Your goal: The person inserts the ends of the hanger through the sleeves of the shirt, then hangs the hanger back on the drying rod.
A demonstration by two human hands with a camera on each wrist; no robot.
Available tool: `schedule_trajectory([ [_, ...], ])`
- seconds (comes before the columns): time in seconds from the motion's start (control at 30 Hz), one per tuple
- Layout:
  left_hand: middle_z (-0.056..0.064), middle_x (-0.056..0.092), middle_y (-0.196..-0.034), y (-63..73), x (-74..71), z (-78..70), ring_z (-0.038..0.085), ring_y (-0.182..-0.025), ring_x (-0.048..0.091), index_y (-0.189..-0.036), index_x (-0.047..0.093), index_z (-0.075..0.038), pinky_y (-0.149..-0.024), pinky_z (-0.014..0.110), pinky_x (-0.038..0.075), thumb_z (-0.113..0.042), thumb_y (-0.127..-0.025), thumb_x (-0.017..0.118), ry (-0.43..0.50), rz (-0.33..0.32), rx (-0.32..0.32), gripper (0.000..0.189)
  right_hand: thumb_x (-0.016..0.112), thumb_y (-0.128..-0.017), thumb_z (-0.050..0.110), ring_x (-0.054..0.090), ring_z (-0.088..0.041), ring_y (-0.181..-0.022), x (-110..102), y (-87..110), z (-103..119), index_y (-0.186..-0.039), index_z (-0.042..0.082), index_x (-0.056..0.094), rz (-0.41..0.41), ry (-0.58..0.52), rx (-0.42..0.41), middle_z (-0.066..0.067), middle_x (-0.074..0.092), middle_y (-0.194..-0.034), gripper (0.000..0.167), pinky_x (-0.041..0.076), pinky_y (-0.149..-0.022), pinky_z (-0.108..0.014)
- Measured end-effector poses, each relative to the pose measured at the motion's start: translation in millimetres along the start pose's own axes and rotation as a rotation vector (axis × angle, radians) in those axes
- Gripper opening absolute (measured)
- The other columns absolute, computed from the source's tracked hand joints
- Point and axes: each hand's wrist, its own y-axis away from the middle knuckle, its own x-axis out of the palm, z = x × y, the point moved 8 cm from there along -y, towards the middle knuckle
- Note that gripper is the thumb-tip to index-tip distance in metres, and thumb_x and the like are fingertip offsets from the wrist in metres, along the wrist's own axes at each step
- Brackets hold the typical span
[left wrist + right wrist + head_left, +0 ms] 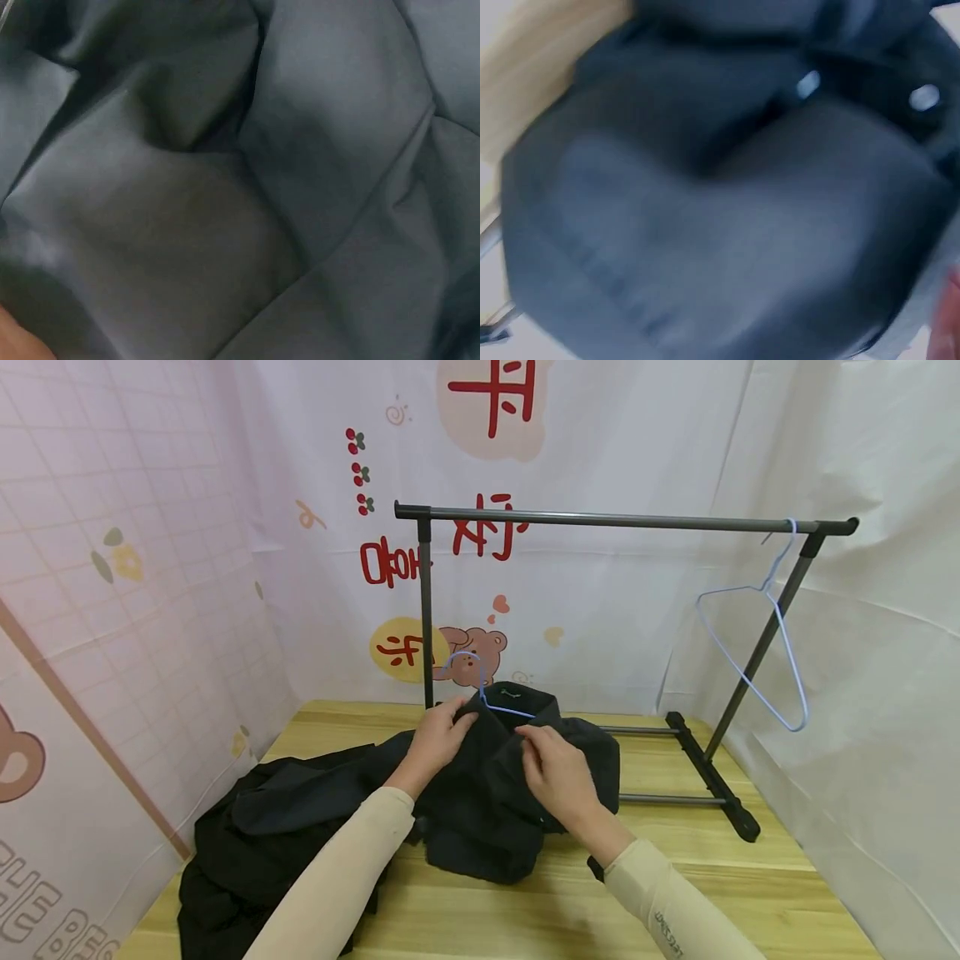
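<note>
A black collared shirt point(487, 818) is held up over the table, around a light blue hanger point(482, 681) whose hook rises above the collar. My left hand point(437, 745) pinches the shirt beside the collar, near the hanger's neck. With bent fingers, my right hand point(558, 770) grips the opposite front edge by the collar. Part of the hanger's bar crosses the neck opening; its far end is hidden inside the cloth. Dark folds of the shirt point(322, 142) fill the left wrist view. In the blurred right wrist view, the shirt point(705, 232) shows two pale buttons point(808, 84).
A dark metal clothes rack point(600, 518) stands behind the shirt. Another light blue hanger point(787, 643) hangs at its right end. More black clothing point(247, 877) lies heaped on the left of the wooden table point(465, 914). Printed curtains point(630, 452) enclose the back and sides.
</note>
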Motion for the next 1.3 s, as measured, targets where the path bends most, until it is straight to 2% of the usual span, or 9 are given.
schedule_trajectory([
  [0.1, 0.004, 0.061, -0.092, -0.3, -6.5, 5.8, 0.022, -0.084, 0.055, -0.108, 0.065, -0.011, -0.076, 0.037, 0.044, -0.019, -0.103, 0.057, 0.096, 0.016, -0.03, 0.012, 0.061, -0.091, -0.005, 0.059, -0.024, -0.072, -25, -1.1, -26, -0.108, 0.0, 0.067, -0.173, 0.007, 0.035, -0.013, 0.064, -0.093, 0.018, 0.05, -0.061, -0.039],
  [0.17, 0.004, 0.06, -0.092, -0.2, -10.5, 6.4, 0.022, -0.084, 0.055, -0.107, 0.065, -0.011, -0.076, 0.037, 0.044, -0.019, -0.103, 0.057, 0.128, 0.021, -0.038, 0.012, 0.061, -0.092, -0.002, 0.061, -0.033, -0.084, -34, -1.6, -46, -0.113, -0.003, 0.066, -0.183, 0.042, 0.089, -0.019, 0.064, -0.1, 0.022, 0.05, -0.071, -0.048],
  [0.37, 0.005, 0.063, -0.103, -0.8, -12.8, 1.9, 0.022, -0.092, 0.056, -0.112, 0.066, -0.011, -0.083, 0.041, 0.047, -0.017, -0.102, 0.058, 0.177, 0.019, -0.045, 0.014, 0.064, -0.097, 0.015, 0.064, -0.039, -0.104, -23, -2.8, -78, -0.119, -0.001, 0.069, 0.169, 0.109, 0.145, -0.02, 0.069, -0.111, 0.027, 0.045, -0.094, -0.056],
  [0.53, 0.004, 0.066, -0.107, 0.0, -3.5, -8.7, 0.021, -0.096, 0.059, -0.118, 0.067, -0.01, -0.086, 0.042, 0.049, -0.016, -0.1, 0.061, 0.163, 0.042, -0.031, 0.02, 0.065, -0.098, 0.022, 0.059, -0.02, -0.065, -10, -4.8, -64, -0.087, 0.009, 0.065, 0.283, 0.027, 0.09, -0.002, 0.061, -0.074, 0.017, 0.048, -0.061, -0.037],
  [0.67, 0.007, 0.067, -0.119, -0.5, 4.3, -19.1, 0.022, -0.107, 0.061, -0.125, 0.066, -0.008, -0.094, 0.043, 0.048, -0.018, -0.1, 0.061, 0.145, 0.1, -0.001, 0.027, 0.068, -0.096, 0.022, 0.053, -0.014, -0.057, -8, -8.9, -49, -0.084, 0.011, 0.063, 0.219, 0.008, 0.079, 0.003, 0.053, -0.066, 0.017, 0.04, -0.054, -0.032],
  [0.87, 0.007, 0.065, -0.126, -5.0, -5.9, -7.0, 0.023, -0.115, 0.06, -0.13, 0.065, -0.009, -0.101, 0.044, 0.045, -0.022, -0.099, 0.064, 0.074, 0.135, -0.038, 0.034, 0.067, -0.097, 0.027, 0.055, -0.022, -0.058, -25, -9.6, -66, -0.088, 0.01, 0.064, 0.094, 0.071, 0.272, -0.004, 0.058, -0.07, 0.02, 0.041, -0.054, -0.037],
  [1.0, 0.005, 0.067, -0.118, -7.9, -25.8, 10.1, 0.024, -0.106, 0.062, -0.122, 0.069, -0.011, -0.097, 0.045, 0.048, -0.021, -0.099, 0.064, -0.016, 0.092, -0.054, 0.026, 0.065, -0.098, 0.028, 0.059, -0.03, -0.062, -46, -11.4, -84, -0.092, 0.006, 0.065, -0.018, 0.097, 0.371, -0.012, 0.063, -0.075, 0.022, 0.043, -0.056, -0.046],
  [1.13, 0.008, 0.067, -0.115, -9.5, -46.1, 25.5, 0.026, -0.101, 0.062, -0.12, 0.069, -0.011, -0.092, 0.046, 0.049, -0.023, -0.099, 0.064, -0.027, 0.016, -0.093, 0.025, 0.065, -0.098, 0.026, 0.062, -0.039, -0.071, -64, -16.3, -93, -0.094, 0.001, 0.065, -0.141, 0.112, 0.378, -0.019, 0.066, -0.085, 0.025, 0.045, -0.06, -0.053],
  [1.3, 0.011, 0.066, -0.111, -7.4, -58.7, 41.5, 0.028, -0.099, 0.059, -0.116, 0.069, -0.008, -0.091, 0.046, 0.048, -0.021, -0.099, 0.063, -0.006, -0.012, -0.134, 0.023, 0.061, -0.1, 0.029, 0.062, -0.038, -0.072, -66, -14.0, -104, -0.097, 0.001, 0.064, -0.104, 0.14, 0.438, -0.02, 0.066, -0.086, 0.029, 0.044, -0.06, -0.051],
])
